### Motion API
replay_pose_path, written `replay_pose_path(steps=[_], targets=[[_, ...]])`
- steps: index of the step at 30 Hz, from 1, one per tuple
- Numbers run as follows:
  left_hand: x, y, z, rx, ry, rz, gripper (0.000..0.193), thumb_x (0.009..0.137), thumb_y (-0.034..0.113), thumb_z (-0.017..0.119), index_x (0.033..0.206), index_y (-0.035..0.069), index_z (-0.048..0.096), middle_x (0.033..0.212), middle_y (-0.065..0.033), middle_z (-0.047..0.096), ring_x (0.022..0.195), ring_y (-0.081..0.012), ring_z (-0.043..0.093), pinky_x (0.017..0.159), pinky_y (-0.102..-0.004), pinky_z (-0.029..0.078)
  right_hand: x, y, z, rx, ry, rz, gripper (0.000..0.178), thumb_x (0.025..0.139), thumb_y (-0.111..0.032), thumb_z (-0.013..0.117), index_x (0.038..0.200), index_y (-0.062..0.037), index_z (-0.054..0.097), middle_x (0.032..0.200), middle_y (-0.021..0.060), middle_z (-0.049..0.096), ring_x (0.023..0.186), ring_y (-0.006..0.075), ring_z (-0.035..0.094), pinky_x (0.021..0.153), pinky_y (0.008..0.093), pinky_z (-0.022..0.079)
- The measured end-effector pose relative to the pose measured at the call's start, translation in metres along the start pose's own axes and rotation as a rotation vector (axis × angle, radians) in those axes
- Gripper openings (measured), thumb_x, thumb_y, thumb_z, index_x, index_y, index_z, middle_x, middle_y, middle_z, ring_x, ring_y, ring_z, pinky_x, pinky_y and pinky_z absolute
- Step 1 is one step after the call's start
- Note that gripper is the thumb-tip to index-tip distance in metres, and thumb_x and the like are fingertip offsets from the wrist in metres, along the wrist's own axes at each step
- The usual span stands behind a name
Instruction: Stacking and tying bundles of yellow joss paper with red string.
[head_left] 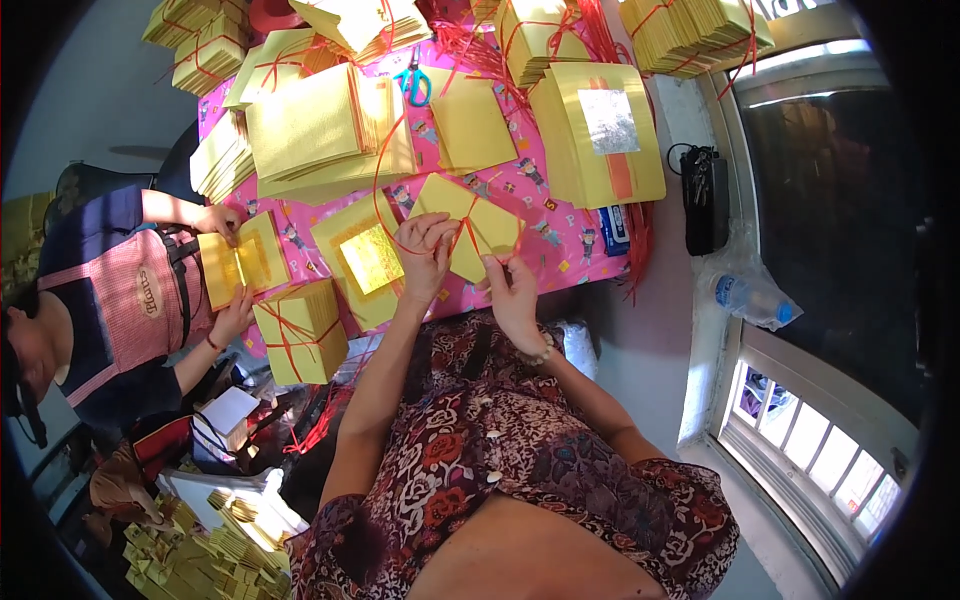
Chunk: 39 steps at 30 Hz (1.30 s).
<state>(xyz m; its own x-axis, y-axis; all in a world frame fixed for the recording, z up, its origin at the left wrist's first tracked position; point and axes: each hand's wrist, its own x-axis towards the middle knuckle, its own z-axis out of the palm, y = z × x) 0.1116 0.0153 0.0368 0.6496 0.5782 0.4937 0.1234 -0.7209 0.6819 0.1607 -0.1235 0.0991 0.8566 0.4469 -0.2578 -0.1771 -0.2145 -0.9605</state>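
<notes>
In front of me lies a yellow paper bundle (pixel 494 228), turned at an angle, with red string (pixel 380 170) crossing its top. My left hand (pixel 428 255) is closed at the bundle's left side, its fingertips pinching the string near the crossing. A long loose end of that string arcs up from there toward the teal-handled scissors (pixel 413 88). My right hand (pixel 514 298) rests by the bundle's near right edge, thumb and forefinger pressed together on the string. Just left of my left hand lies a yellow sheet with a shiny gold square (pixel 372 258).
Yellow paper stacks (pixel 305 115) crowd the back of the pink patterned table (pixel 575 265). A tied bundle (pixel 300 330) sits at the near left edge. At left, a co-worker (pixel 120 280) handles yellow sheets. Keys (pixel 700 175) and a water bottle (pixel 750 298) are by the window.
</notes>
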Motion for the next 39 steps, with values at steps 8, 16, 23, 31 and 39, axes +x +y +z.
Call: replay_pose_path(steps=[8, 16, 23, 31, 39], targets=[[0.007, 0.000, -0.001, -0.059, 0.000, -0.094, 0.009, 0.079, 0.011, 0.066, 0.088, 0.014, 0.066, 0.094, 0.0000, 0.063, 0.090, -0.0224, 0.054, 0.082, -0.0362, 0.039, -0.016, -0.003, -0.002, 0.116, -0.041, 0.131, 0.019, 0.094, -0.022, 0.055, 0.092, -0.0033, 0.055, 0.063, 0.0007, 0.056, 0.051, 0.0060, 0.052, 0.047, 0.0203, 0.042], [0.009, 0.001, -0.006, -0.152, -0.029, -0.176, 0.006, 0.083, 0.011, 0.062, 0.087, 0.011, 0.067, 0.093, -0.0034, 0.064, 0.091, -0.0227, 0.055, 0.085, -0.0359, 0.039, 0.012, 0.039, -0.040, 0.293, 0.148, 0.496, 0.020, 0.093, -0.028, 0.057, 0.090, -0.0088, 0.058, 0.075, -0.0028, 0.056, 0.060, 0.0049, 0.051, 0.050, 0.0206, 0.040], [0.012, 0.001, -0.006, -0.237, -0.015, -0.253, 0.010, 0.084, 0.007, 0.062, 0.089, 0.008, 0.070, 0.092, -0.0050, 0.066, 0.090, -0.0209, 0.058, 0.084, -0.0324, 0.044, 0.028, 0.059, -0.046, 0.338, 0.158, 0.594, 0.024, 0.091, -0.034, 0.060, 0.089, -0.0100, 0.058, 0.071, -0.0031, 0.054, 0.058, 0.0056, 0.052, 0.048, 0.0201, 0.039], [0.027, -0.023, -0.011, -0.706, 0.126, -0.797, 0.010, 0.086, 0.007, 0.065, 0.091, 0.000, 0.069, 0.093, -0.0044, 0.067, 0.081, -0.0091, 0.060, 0.075, -0.0219, 0.048, 0.040, 0.076, -0.048, 0.348, 0.198, 0.722, 0.020, 0.091, -0.029, 0.061, 0.098, -0.0106, 0.059, 0.071, -0.0049, 0.051, 0.058, 0.0059, 0.051, 0.049, 0.0206, 0.041], [0.027, -0.077, -0.014, -1.123, 0.055, -1.239, 0.016, 0.089, 0.015, 0.064, 0.098, 0.003, 0.068, 0.078, 0.0006, 0.063, 0.062, -0.0063, 0.054, 0.057, -0.0185, 0.044, 0.056, 0.109, -0.034, 0.202, 0.175, 0.689, 0.023, 0.092, -0.034, 0.057, 0.091, -0.0115, 0.060, 0.074, -0.0025, 0.059, 0.062, 0.0070, 0.055, 0.051, 0.0225, 0.042]])
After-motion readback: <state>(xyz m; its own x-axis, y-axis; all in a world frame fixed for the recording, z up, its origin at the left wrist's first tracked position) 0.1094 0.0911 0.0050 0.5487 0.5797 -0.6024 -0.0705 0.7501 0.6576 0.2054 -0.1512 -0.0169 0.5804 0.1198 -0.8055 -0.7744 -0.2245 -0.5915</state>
